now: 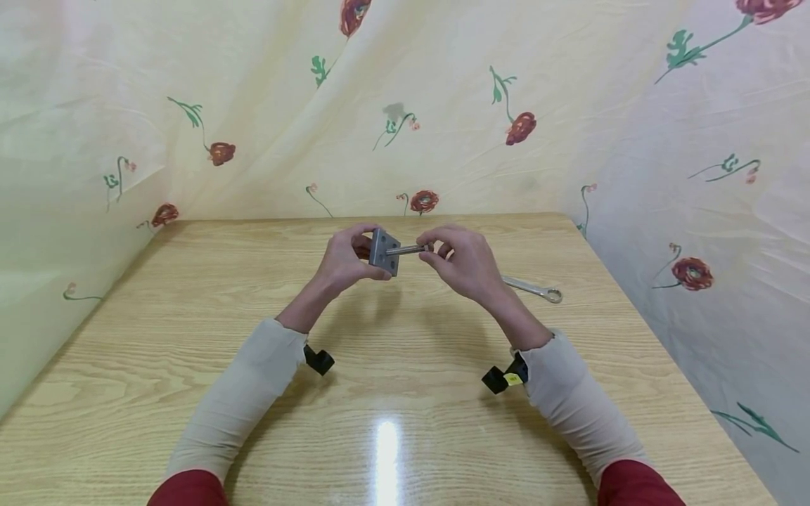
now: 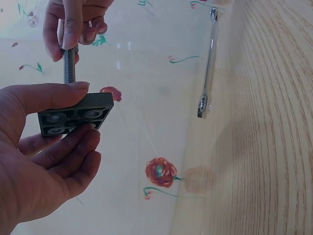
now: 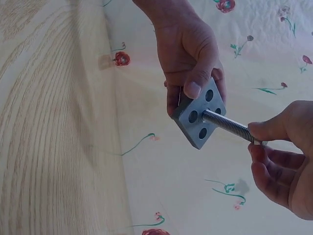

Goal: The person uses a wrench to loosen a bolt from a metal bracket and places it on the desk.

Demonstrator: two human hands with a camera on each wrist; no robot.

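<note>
My left hand [image 1: 344, 260] grips a square grey plate [image 3: 188, 122] by its edges, thumb on one side and fingers around the back. Several round holes show in the plate's face, and its back, seen in the left wrist view, has round recesses. A long threaded bolt [image 3: 230, 125] stands out from the middle of the plate. At the bolt's outer end, my right hand [image 1: 464, 260] pinches the head between thumb and fingers. Both hands hold the parts above the table. Whether the bolt's tip is threaded into the plate cannot be told.
A metal wrench [image 1: 534, 289] lies on the wooden table [image 1: 158, 337], to the right of and partly behind the right hand. Flowered cloth [image 1: 266, 140] hangs at the back and both sides of the table. Each wrist carries a small black camera [image 1: 319, 360].
</note>
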